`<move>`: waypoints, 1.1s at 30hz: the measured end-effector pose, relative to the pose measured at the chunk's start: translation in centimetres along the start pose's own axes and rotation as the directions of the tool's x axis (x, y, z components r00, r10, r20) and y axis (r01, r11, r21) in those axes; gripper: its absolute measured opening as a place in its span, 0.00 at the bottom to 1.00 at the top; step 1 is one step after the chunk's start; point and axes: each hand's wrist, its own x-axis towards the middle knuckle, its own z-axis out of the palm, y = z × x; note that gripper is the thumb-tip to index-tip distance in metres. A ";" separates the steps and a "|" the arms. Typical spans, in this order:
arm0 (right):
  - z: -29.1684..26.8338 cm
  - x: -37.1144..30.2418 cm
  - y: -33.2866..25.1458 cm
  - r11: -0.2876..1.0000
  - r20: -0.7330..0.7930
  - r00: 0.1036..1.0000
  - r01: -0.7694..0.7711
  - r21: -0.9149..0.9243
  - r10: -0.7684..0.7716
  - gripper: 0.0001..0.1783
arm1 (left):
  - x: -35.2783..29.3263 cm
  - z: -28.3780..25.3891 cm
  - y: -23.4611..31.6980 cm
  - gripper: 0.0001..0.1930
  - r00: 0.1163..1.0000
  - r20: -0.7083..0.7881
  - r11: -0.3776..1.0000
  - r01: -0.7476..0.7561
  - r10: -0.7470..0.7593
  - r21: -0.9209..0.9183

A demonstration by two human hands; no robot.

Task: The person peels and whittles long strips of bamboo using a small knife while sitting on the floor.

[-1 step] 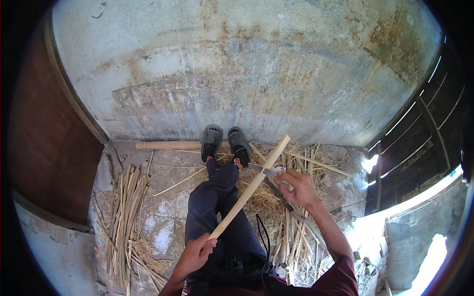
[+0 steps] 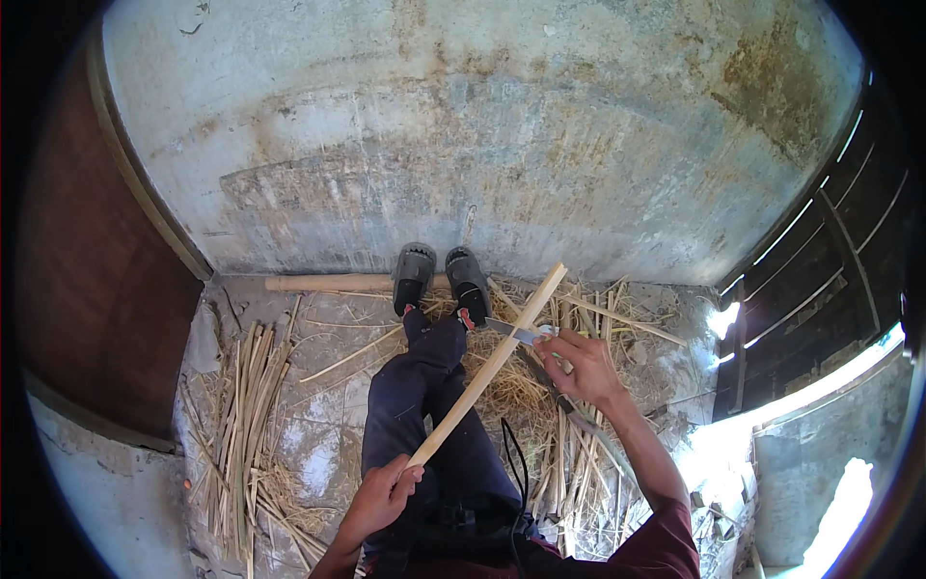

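A long, pale, flat strip that looks like split bamboo (image 2: 480,382) slants up and to the right above my legs. My left hand (image 2: 388,494) is closed around its lower end. Close to the strip's upper part, my right hand (image 2: 582,369) grips a knife (image 2: 526,336), the handle mostly hidden by my fingers. Its blade lies across the strip, and the tip shows past the left edge. Whether the edge bites into the strip I cannot tell.
Many thin strips (image 2: 253,415) are piled on the floor at left, with more strips (image 2: 579,473) at right. Shavings (image 2: 516,386) lie beside my legs. A thick pole (image 2: 328,283) rests along the stained wall (image 2: 482,145). A dark curved piece (image 2: 569,410) lies below my right hand.
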 end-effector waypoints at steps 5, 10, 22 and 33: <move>0.4 -0.1 2.2 1.000 -0.054 0.998 0.012 -0.006 -0.013 0.12 | -0.6 -0.9 -0.1 0.11 0.999 0.030 0.999 0.010 -0.012 0.035; 0.5 -0.3 1.4 0.999 -0.002 1.000 -0.017 -0.037 0.017 0.11 | -0.9 -1.5 -0.8 0.11 1.000 0.008 0.999 -0.017 0.017 0.052; 2.8 0.4 0.0 0.887 0.162 0.872 -0.454 -0.086 0.462 0.24 | 0.6 -0.3 -0.6 0.11 0.998 -0.021 0.996 -0.055 0.057 0.073; 10.2 0.6 4.7 0.895 -0.138 0.903 -0.424 -0.135 0.407 0.11 | 2.3 1.4 0.6 0.11 0.985 -0.149 0.939 -0.031 0.087 0.342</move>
